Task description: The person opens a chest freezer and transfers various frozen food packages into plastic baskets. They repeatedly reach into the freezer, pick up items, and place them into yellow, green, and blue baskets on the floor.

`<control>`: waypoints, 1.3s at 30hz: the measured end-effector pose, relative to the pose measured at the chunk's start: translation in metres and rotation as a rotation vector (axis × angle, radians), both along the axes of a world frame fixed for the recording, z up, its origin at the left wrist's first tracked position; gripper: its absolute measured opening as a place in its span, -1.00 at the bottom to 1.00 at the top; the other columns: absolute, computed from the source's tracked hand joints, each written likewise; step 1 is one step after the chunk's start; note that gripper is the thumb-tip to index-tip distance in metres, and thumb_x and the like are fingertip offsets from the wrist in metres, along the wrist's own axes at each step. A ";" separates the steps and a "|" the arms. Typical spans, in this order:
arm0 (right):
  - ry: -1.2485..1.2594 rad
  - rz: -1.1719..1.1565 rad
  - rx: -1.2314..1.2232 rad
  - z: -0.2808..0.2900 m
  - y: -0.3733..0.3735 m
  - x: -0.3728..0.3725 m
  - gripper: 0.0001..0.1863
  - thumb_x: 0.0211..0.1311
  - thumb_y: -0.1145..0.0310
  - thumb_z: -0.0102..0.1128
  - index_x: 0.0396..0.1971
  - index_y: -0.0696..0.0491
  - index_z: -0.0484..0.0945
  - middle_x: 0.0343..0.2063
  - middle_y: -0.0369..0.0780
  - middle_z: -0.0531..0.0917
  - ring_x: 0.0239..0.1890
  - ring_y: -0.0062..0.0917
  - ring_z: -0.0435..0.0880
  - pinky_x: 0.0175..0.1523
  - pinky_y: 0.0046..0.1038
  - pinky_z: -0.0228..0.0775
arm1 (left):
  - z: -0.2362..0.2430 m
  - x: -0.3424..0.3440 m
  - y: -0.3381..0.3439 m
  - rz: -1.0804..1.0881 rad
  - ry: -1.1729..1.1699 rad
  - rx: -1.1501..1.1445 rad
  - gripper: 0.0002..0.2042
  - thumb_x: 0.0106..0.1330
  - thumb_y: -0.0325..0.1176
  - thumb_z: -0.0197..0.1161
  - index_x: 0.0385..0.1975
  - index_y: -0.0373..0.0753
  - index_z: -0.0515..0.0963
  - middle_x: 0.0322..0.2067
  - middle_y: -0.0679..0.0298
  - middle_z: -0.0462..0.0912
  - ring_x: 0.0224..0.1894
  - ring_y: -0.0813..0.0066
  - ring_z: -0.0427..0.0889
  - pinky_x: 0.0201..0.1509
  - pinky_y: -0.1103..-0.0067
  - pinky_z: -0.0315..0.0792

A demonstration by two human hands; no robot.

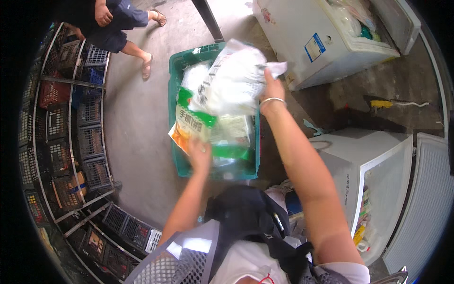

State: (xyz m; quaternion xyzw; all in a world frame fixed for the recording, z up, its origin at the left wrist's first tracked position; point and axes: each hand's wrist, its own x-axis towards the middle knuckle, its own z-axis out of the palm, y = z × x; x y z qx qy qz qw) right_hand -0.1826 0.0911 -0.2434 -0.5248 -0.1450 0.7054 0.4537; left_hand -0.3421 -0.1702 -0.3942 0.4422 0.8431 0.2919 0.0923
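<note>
The white bag point(239, 78) is grasped at its corner by the right hand point(273, 90) and held over the green crate point(176, 161), not yet laid down; the green-and-orange packet point(190, 120) is touched by the blurred left hand point(200, 152), whose closure cannot be told. Further packets point(236, 128) are already contained in the crate, and plastic bags point(350, 18) are left in the open white freezer point(302, 23)

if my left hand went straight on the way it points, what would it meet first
Past the flat green, cream and orange plastic packet it touches, your left hand would probably meet the large white plastic bag in your right hand, though blur leaves depth unclear.
</note>
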 end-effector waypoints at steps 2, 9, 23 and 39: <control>-0.053 0.176 -0.367 -0.046 -0.012 -0.012 -0.59 0.03 0.13 0.22 -0.21 0.08 0.39 -0.42 -0.23 0.47 -0.49 -0.56 0.43 -0.37 -0.49 0.34 | 0.012 -0.037 0.032 0.109 0.122 -0.013 -0.55 0.04 -0.13 0.22 -0.06 -0.14 0.39 0.13 0.00 0.19 0.12 0.07 0.25 0.09 0.30 0.21; -0.176 0.651 -0.308 -0.069 -0.130 0.131 -0.77 0.17 0.28 0.07 -0.23 0.07 0.44 -0.36 -0.26 0.56 -0.37 -0.61 0.53 -0.33 -0.61 0.37 | -0.046 -0.051 0.152 -0.048 0.106 -0.700 -0.39 0.11 0.20 -0.02 0.18 0.16 0.17 0.25 -0.05 -0.08 0.24 -0.16 -0.01 0.20 0.14 0.06; -0.807 -0.518 -0.398 -0.053 -0.394 0.752 -0.69 0.10 0.20 0.11 -0.21 0.05 0.45 -0.43 -0.23 0.60 -0.30 -0.47 0.57 -0.19 -0.48 0.38 | 0.180 0.420 0.152 -1.438 -0.297 -0.187 -0.88 0.08 -0.56 0.13 -0.38 -0.29 0.55 -0.37 0.15 0.59 -0.27 0.28 0.55 -0.17 0.54 0.40; -1.327 0.000 -1.173 -0.200 -0.628 1.050 -0.04 -0.17 -0.17 0.24 0.17 0.11 0.10 0.06 -0.02 0.35 0.10 -0.32 0.34 0.13 -0.33 0.14 | -0.161 0.992 0.006 -1.534 -0.244 -1.041 -0.58 0.12 -0.12 0.18 -0.14 -0.29 0.40 -0.23 0.13 0.51 -0.25 0.34 0.50 -0.24 0.47 0.41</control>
